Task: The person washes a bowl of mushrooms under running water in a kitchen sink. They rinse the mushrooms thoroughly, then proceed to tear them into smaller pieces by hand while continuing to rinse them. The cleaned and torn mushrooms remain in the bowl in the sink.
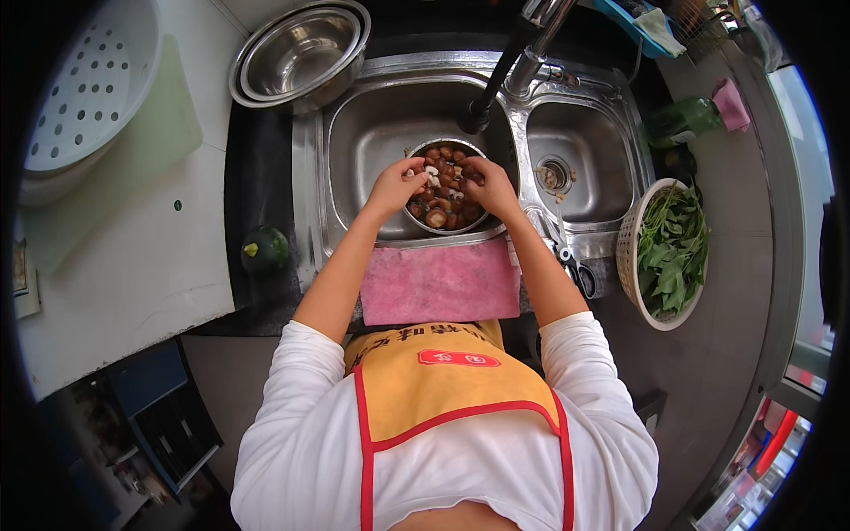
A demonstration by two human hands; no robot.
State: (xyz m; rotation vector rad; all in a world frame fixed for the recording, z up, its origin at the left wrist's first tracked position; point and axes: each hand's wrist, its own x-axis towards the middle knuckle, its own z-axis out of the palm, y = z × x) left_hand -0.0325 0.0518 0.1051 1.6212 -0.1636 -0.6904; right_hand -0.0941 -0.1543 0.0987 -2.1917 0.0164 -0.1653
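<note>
A round metal bowl (451, 231) stands in the larger basin (372, 133) of a stainless-steel sink. Brown-capped mushrooms (436, 218) fill it, apparently in water. My left hand (394, 187) reaches over the bowl's left side, thumb and fingertips close to a pale mushroom piece (432, 174); whether they pinch anything is not clear. Opposite it, my right hand (494, 188) curls at the right side, thumb and fingers around a dark brown mushroom (473, 176).
The faucet's black spout (475, 118) hangs just beyond the bowl. Stem scraps (551, 178) lie around the smaller basin's drain. Scissors (583, 275) and a pink cloth (438, 284) rest along the front edge. A basket (627, 255) of leafy greens stands right; nested metal bowls (242, 93) sit back left.
</note>
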